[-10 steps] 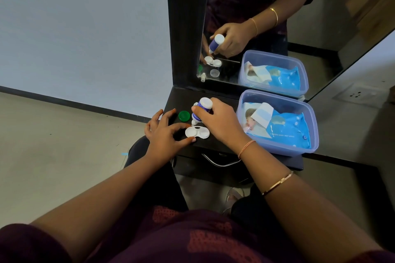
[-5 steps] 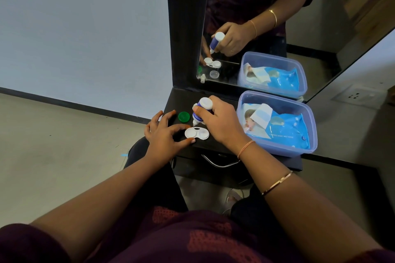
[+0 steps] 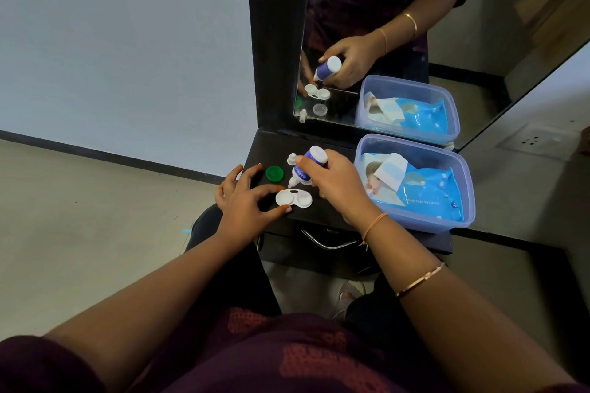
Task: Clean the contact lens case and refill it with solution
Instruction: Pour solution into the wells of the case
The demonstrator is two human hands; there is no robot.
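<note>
A white two-well contact lens case (image 3: pixel 294 198) lies open on the black dresser shelf (image 3: pixel 319 217). My left hand (image 3: pixel 247 201) pinches the case's left end between thumb and forefinger. My right hand (image 3: pixel 335 182) grips a small blue-and-white solution bottle (image 3: pixel 306 169), tipped nozzle-down over the case's left well. A green cap (image 3: pixel 275 173) lies left of the bottle. A small white bottle cap (image 3: pixel 291 159) stands behind it.
A clear plastic tub (image 3: pixel 459 188) holding a blue pack of wet wipes sits on the shelf's right half, close to my right wrist. A tall mirror (image 3: pixel 415 25) rises behind the shelf. A drawer handle (image 3: pixel 325 241) sits below the shelf edge. A wall socket (image 3: pixel 539 140) is at the far right.
The bottle has tipped a little further down toward the case. My left hand keeps its hold on the case.
</note>
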